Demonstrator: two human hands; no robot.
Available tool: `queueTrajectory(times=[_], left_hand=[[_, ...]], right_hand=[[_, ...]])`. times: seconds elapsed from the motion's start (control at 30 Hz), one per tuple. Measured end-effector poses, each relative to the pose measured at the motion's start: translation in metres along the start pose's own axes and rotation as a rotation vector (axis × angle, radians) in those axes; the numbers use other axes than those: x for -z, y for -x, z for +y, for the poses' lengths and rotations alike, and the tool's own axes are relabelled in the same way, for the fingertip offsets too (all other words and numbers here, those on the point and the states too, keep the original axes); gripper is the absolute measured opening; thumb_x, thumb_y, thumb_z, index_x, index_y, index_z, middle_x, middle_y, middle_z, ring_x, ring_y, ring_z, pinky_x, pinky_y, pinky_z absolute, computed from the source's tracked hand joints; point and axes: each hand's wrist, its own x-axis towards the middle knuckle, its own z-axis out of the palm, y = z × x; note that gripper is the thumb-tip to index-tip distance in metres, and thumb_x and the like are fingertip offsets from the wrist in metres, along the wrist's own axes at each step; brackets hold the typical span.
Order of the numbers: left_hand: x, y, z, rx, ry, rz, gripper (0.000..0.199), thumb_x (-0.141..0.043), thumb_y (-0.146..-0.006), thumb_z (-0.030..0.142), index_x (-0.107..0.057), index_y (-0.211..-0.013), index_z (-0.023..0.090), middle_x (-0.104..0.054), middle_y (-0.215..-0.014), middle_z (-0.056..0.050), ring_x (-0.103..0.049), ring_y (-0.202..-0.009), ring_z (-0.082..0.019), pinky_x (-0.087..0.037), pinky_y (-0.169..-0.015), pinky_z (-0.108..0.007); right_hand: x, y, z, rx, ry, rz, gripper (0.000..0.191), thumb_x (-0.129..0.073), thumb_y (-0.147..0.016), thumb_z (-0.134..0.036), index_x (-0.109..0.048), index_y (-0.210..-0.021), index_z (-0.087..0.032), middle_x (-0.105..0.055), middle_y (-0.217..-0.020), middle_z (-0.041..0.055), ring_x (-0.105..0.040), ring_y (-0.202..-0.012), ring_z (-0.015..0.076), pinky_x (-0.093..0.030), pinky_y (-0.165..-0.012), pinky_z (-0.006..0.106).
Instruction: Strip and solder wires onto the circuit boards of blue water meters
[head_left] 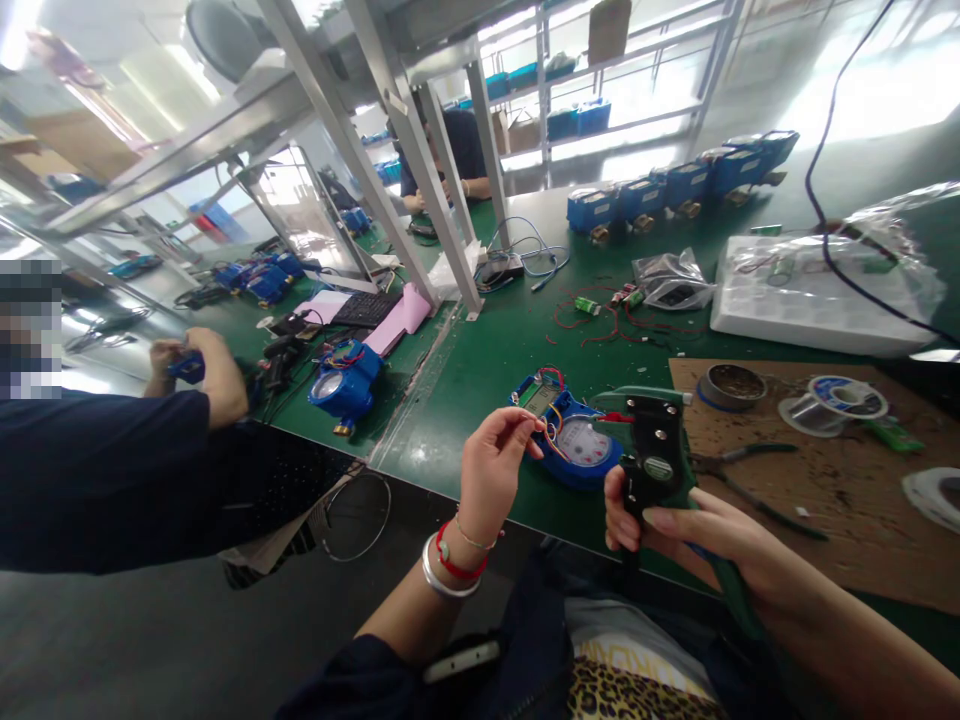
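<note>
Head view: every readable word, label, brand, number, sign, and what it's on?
"RDA", apparently: yellow letters on the wearer's shirt; rest unclear.
Too small or blurred: badge on the hand tool; dial of the nearest blue meter; spool label; white labels on the row of blue meters.

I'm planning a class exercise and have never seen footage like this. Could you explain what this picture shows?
There is no machine: these are a person's own bare hands, seen from a camera worn on the head, looking forward and down. The left hand pinches thin coloured wires by a blue, round-dialled meter on the green tabletop. The right hand grips a black-and-green, pistol-shaped hand tool. To the right, a brown cardboard sheet bears a spool of silvery wire and dark-handled pliers. Further back are a white foam tray and a row of blue, boxy units. At left, a dark-sleeved co-worker holds something blue.
</note>
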Motion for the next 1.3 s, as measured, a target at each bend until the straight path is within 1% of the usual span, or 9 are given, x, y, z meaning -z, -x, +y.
queueTrajectory(times=[0.1, 0.2, 0.37, 0.6, 0.77, 0.97, 1.03, 1.2, 1.3], left_hand=[[-0.002, -0.004, 0.000, 0.008, 0.026, -0.012, 0.014, -0.055, -0.092, 0.030, -0.060, -0.091, 0.017, -0.065, -0.082, -0.002, -0.057, -0.057, -0.009, -0.047, -0.058, -0.023], [-0.004, -0.008, -0.002, -0.005, -0.036, -0.029, 0.014, -0.056, -0.091, 0.028, -0.064, -0.091, 0.017, -0.059, -0.072, 0.000, -0.054, -0.058, -0.010, -0.046, -0.058, -0.023], [-0.003, -0.011, -0.004, -0.100, -0.151, -0.084, 0.013, -0.059, -0.089, 0.024, -0.070, -0.089, 0.018, -0.061, -0.085, -0.003, -0.060, -0.070, -0.013, -0.050, -0.067, -0.025], [0.000, -0.013, -0.002, -0.122, -0.207, -0.087, 0.008, -0.063, -0.086, 0.019, -0.071, -0.087, 0.018, -0.063, -0.091, -0.005, -0.063, -0.086, -0.017, -0.051, -0.078, -0.027], [0.000, -0.013, -0.004, -0.073, -0.159, -0.107, 0.007, -0.062, -0.087, 0.020, -0.068, -0.085, 0.018, -0.062, -0.086, -0.003, -0.063, -0.077, -0.015, -0.052, -0.075, -0.027], [-0.002, -0.014, -0.005, 0.042, -0.050, -0.126, 0.006, -0.063, -0.086, 0.023, -0.062, -0.084, 0.017, -0.061, -0.080, -0.002, -0.064, -0.071, -0.014, -0.051, -0.069, -0.025], [-0.002, -0.014, -0.006, 0.045, -0.072, -0.133, 0.007, -0.062, -0.087, 0.023, -0.062, -0.084, 0.017, -0.061, -0.080, -0.002, -0.063, -0.072, -0.014, -0.051, -0.069, -0.025], [0.001, -0.016, -0.007, -0.013, -0.095, -0.168, 0.005, -0.058, -0.089, 0.019, -0.062, -0.088, 0.017, -0.060, -0.084, -0.002, -0.063, -0.075, -0.014, -0.051, -0.072, -0.025], [0.002, -0.016, -0.007, -0.001, -0.080, -0.173, 0.005, -0.057, -0.089, 0.018, -0.062, -0.088, 0.017, -0.061, -0.084, -0.002, -0.063, -0.074, -0.013, -0.051, -0.073, -0.026]], right_hand=[[-0.001, -0.006, -0.007, -0.014, -0.021, -0.009, 0.029, -0.065, -0.082, -0.031, -0.061, -0.106, -0.016, -0.056, -0.082, 0.0051, -0.054, -0.080, 0.0172, -0.043, -0.083, 0.038], [-0.001, -0.013, -0.014, -0.058, -0.037, -0.033, 0.030, -0.066, -0.081, -0.031, -0.061, -0.106, -0.015, -0.056, -0.080, 0.0041, -0.053, -0.077, 0.0158, -0.044, -0.082, 0.037], [0.003, -0.019, -0.022, -0.148, 0.010, -0.055, 0.032, -0.067, -0.081, -0.032, -0.060, -0.105, -0.013, -0.055, -0.077, 0.0032, -0.054, -0.074, 0.0148, -0.046, -0.079, 0.036], [0.007, -0.025, -0.029, -0.284, 0.032, -0.069, 0.030, -0.068, -0.079, -0.031, -0.060, -0.100, -0.011, -0.057, -0.076, 0.0037, -0.057, -0.073, 0.0155, -0.047, -0.074, 0.033], [0.006, -0.027, -0.030, -0.308, 0.026, -0.075, 0.029, -0.068, -0.080, -0.031, -0.060, -0.099, -0.010, -0.056, -0.074, 0.0036, -0.056, -0.070, 0.0147, -0.047, -0.071, 0.032], [0.006, -0.030, -0.031, -0.309, 0.029, -0.083, 0.027, -0.067, -0.081, -0.031, -0.060, -0.096, -0.010, -0.056, -0.072, 0.0033, -0.057, -0.067, 0.0144, -0.046, -0.067, 0.031], [0.007, -0.031, -0.032, -0.312, 0.032, -0.084, 0.028, -0.068, -0.080, -0.031, -0.060, -0.096, -0.010, -0.056, -0.071, 0.0034, -0.056, -0.066, 0.0146, -0.046, -0.067, 0.032], [0.007, -0.032, -0.031, -0.326, 0.026, -0.068, 0.029, -0.068, -0.080, -0.033, -0.060, -0.096, -0.010, -0.057, -0.071, 0.0035, -0.057, -0.066, 0.0147, -0.046, -0.067, 0.032], [0.006, -0.032, -0.031, -0.328, 0.022, -0.068, 0.028, -0.067, -0.080, -0.032, -0.059, -0.095, -0.010, -0.056, -0.070, 0.0030, -0.056, -0.065, 0.0140, -0.045, -0.066, 0.031]])
